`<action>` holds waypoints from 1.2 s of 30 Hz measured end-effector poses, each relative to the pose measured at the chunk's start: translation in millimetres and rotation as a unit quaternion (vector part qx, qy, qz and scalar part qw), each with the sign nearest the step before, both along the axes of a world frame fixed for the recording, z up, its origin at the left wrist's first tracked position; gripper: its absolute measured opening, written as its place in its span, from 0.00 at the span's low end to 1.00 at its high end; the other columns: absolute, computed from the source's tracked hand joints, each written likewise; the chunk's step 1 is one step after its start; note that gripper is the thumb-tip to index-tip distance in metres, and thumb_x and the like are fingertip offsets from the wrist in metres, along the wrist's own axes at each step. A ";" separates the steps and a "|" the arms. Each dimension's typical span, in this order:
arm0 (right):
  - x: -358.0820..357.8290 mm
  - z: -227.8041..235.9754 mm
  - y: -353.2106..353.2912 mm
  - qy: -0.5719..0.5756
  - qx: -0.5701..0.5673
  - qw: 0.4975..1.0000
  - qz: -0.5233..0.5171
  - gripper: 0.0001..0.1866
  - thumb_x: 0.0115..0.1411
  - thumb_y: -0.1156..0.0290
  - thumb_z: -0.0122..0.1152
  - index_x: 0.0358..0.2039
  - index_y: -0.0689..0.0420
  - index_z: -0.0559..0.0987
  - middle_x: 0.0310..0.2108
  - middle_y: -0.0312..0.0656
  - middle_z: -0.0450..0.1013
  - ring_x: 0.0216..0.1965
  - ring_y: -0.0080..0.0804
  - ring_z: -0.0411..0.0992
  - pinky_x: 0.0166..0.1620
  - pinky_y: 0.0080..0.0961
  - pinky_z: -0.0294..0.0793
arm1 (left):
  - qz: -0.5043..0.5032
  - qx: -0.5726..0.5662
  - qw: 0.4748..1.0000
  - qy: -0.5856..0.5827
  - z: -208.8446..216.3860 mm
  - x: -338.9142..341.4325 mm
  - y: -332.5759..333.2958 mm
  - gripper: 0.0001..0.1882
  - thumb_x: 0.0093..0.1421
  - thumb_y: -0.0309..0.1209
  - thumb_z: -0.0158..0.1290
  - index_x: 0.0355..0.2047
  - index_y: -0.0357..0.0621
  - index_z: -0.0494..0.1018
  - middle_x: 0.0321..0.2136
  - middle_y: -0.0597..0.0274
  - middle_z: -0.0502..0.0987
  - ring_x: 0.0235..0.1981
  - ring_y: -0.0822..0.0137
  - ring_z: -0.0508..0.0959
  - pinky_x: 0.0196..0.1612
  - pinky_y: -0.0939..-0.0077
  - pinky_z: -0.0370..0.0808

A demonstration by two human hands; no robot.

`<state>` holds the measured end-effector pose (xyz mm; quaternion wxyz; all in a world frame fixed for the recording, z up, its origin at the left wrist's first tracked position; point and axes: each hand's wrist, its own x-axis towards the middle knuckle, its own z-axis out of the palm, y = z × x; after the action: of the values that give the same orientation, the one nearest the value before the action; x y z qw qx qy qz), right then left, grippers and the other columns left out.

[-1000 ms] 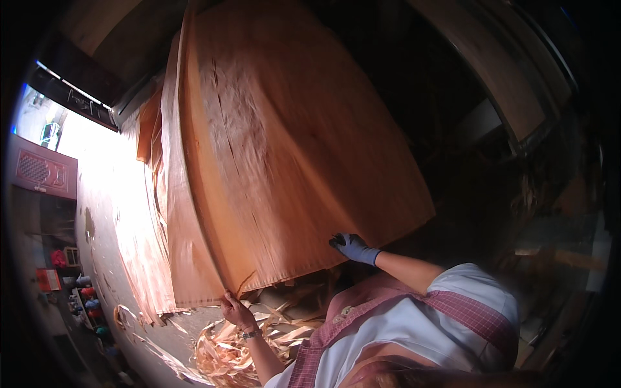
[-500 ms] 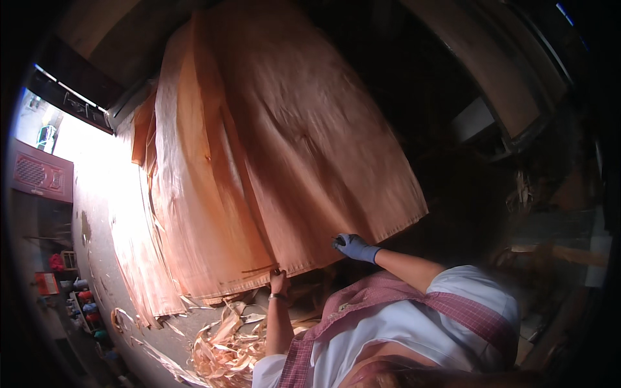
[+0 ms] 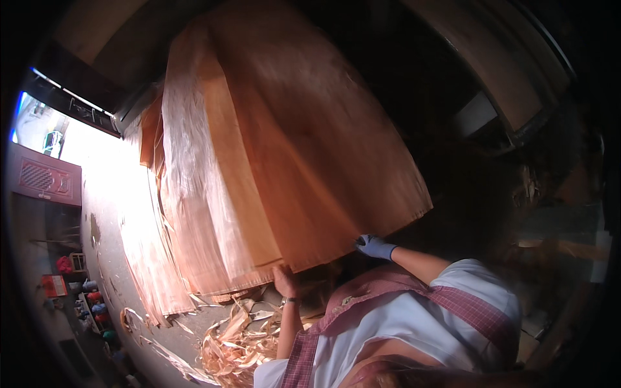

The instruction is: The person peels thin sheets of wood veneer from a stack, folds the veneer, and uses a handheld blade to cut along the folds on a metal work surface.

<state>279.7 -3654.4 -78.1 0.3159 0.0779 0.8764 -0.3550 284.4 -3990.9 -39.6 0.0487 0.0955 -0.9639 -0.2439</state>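
A concrete floor [image 3: 110, 258] carries what look like veneer scraps [image 3: 236, 343].

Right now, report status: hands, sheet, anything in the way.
Left hand bare, gripping near edge of the top veneer sheet. Right hand gloved, at same edge. Scrap strips on floor below.

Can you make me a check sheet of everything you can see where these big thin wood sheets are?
Surface: grey floor, partly in bright sunlight.
Job's things: top veneer sheet, large, thin, orange-brown, lying over a stack of veneer sheets with frayed edges.
Clutter: curled veneer scraps piled on the floor near the stack.
Grippers: left hand, bare, on the sheet's near edge; right hand, in a blue glove, at the same edge further right.
Cables: nothing seen.
Surroundings: red panel at the left; small colourful containers on the floor; dark area on the right, too dim to tell.
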 end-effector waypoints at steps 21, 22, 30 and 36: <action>-7.4 -3.0 -3.5 0.040 -0.039 0.998 0.038 0.22 0.58 0.49 0.56 0.35 0.57 0.78 0.35 0.53 0.76 0.39 0.51 0.74 0.42 0.42 0.71 | 0.274 0.406 0.871 -0.040 38.5 144.9 -39.2 0.17 0.65 0.34 0.52 0.21 0.45 0.62 0.18 0.75 0.63 0.21 0.81 0.58 0.22 0.80 0.55; -0.2 -3.7 2.5 0.042 -0.043 0.998 0.032 0.21 0.57 0.50 0.57 0.34 0.57 0.78 0.34 0.53 0.76 0.39 0.51 0.74 0.41 0.42 0.71 | 0.268 0.380 0.882 -0.070 40.9 160.1 -47.4 0.16 0.64 0.33 0.53 0.21 0.44 0.63 0.18 0.74 0.64 0.21 0.80 0.58 0.22 0.79 0.56; -27.6 -30.9 121.6 0.155 0.077 0.976 -0.135 0.14 0.57 0.57 0.54 0.29 0.54 0.75 0.32 0.54 0.73 0.34 0.56 0.72 0.36 0.49 0.71 | 0.253 0.198 0.923 -0.210 24.5 188.1 11.2 0.17 0.62 0.39 0.54 0.23 0.40 0.67 0.15 0.72 0.63 0.20 0.78 0.59 0.21 0.79 0.57; -81.1 -137.0 278.5 0.258 0.344 0.857 -0.284 0.34 0.55 0.48 0.60 0.54 0.59 0.66 0.55 0.56 0.63 0.50 0.58 0.68 0.51 0.47 0.70 | 0.295 0.155 0.907 -0.256 41.8 191.8 106.3 0.16 0.62 0.37 0.53 0.22 0.40 0.67 0.14 0.72 0.63 0.18 0.78 0.59 0.20 0.78 0.56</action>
<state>198.6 -3375.9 -215.1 -0.0836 0.3328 0.9325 -0.1123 476.2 -3884.6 2.2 -0.1457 0.4411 -0.8209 -0.3322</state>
